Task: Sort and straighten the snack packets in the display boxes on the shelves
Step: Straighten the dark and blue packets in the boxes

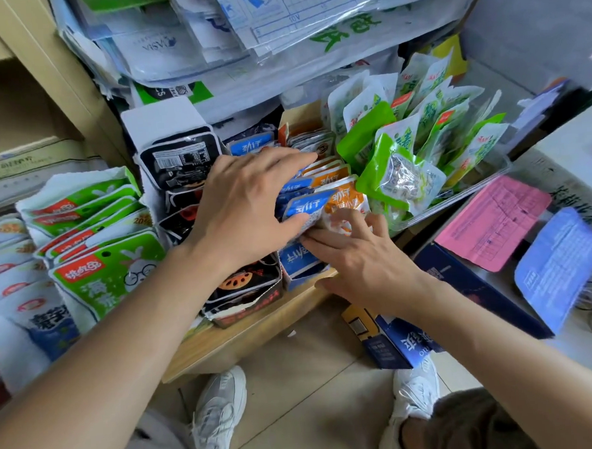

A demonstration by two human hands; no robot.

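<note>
Wooden shelf [245, 333] under middle box [304, 119]. Left hand [248, 199] clamped blue-orange packets [320, 182] inside box, likely squaring row. Right hand [361, 258], fingers straight, pressed front orange packet [346, 204] upright. Green packets [396, 143] right of box, black packets [181, 161] left.

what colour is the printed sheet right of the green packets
The printed sheet is pink; head view.

left hand [245, 206] grips packets [308, 204], right hand [361, 258] touches

Shelf [245, 330]: packets [402, 181] stand in box 1 [79, 177], box 2 [251, 309], box 3 [301, 116], then tray [474, 187], L to R, side by side. Papers [243, 38] piled behind & above. Carton [390, 343] on floor [296, 378] below, rt.
</note>
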